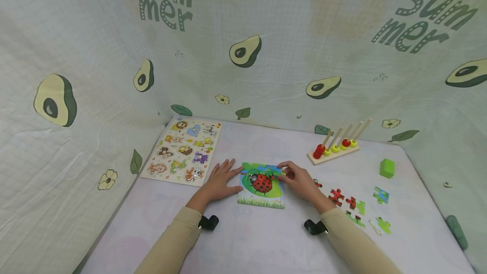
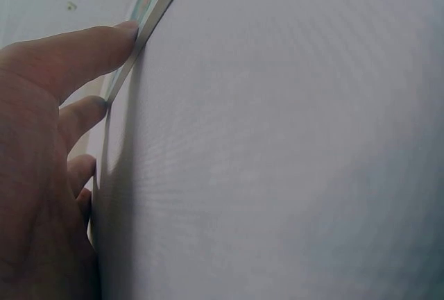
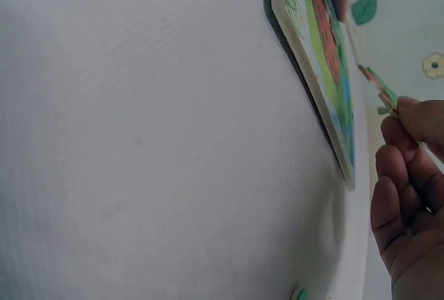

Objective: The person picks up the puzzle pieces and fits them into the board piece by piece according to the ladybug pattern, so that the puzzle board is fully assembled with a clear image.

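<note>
A square ladybug puzzle board (image 1: 262,202) lies on the table between the two hands. My left hand (image 1: 218,184) lies beside it, fingers spread and fairly straight, with thumb and index fingertip at the board's left edge. In the left wrist view that thumb and index fingertip meet the board's side (image 2: 156,15). My right hand (image 1: 299,182) is over the board's upper right corner and pinches a jigsaw piece (image 3: 380,88) between thumb and index finger. In the right wrist view the piece is held above the board's printed face (image 3: 326,50), tilted, its other fingers curled below.
Loose jigsaw pieces (image 1: 336,197) lie to the right, partly behind the right forearm. A green block (image 1: 387,168) stands farther right. At the back right is a wooden peg stand (image 1: 316,160) with red and yellow beads. An animal puzzle board (image 1: 173,176) lies back left.
</note>
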A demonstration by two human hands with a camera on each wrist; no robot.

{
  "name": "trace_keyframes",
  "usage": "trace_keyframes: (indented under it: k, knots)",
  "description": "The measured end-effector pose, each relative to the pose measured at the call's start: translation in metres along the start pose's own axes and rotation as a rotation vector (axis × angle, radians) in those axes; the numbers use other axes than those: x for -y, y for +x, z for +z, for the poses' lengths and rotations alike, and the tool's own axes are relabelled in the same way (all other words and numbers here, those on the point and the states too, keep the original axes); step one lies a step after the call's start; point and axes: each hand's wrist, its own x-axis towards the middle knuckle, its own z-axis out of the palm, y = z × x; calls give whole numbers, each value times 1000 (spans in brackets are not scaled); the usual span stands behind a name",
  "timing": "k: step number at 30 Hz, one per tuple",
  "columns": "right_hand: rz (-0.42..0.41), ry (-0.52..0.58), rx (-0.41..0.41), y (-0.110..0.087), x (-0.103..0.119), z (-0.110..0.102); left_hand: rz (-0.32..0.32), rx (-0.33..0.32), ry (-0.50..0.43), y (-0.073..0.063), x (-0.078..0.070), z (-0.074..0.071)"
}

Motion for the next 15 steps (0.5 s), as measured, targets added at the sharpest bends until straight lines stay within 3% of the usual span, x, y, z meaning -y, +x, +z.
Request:
trace_keyframes:
  k: [15]
  knots:
    - [25, 48, 70, 19, 9, 20, -1, -5, 1, 0, 0, 0]
